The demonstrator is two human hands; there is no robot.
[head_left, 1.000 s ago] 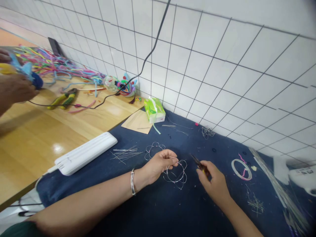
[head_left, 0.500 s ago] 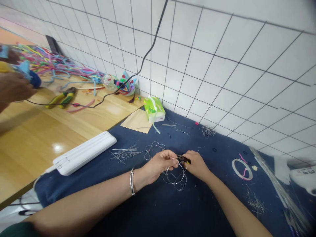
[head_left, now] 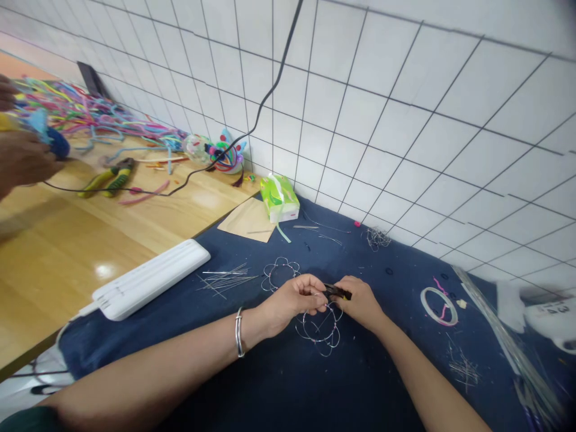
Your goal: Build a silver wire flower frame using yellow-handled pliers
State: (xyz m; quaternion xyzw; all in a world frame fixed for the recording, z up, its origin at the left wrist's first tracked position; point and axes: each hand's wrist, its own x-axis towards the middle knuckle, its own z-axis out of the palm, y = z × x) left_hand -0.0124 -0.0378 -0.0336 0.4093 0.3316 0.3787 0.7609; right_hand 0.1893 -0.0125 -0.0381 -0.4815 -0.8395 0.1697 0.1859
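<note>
Dark blue cloth (head_left: pixel 351 384) carries one looped wire ring (head_left: pixel 279 264), seemingly complete, with unshaped straight wires (head_left: pixel 227 279) to its left. Nearer, the left hand (head_left: pixel 294 302) pinches a second ring (head_left: pixel 320 328), loops apparently mostly formed; the right hand (head_left: pixel 360 302) clasps pliers (head_left: pixel 336 292) at its far edge.

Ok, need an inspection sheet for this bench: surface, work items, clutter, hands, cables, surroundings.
Surface: dark blue cloth beside a wooden table.
Work items: wire flower in hand, pliers at its upper edge; second flower lying on the cloth.
Clutter: loose wires, wire tangle, white ring, tissue pack, brown paper.
Hands: left hand pinches the wire flower; right hand grips the pliers, bite on wire unclear.
Cables: black cord hangs before the wall, crosses the wooden table; white lead at the white box.
Surroundings: gridded white wall; another person's hand at far left.
</note>
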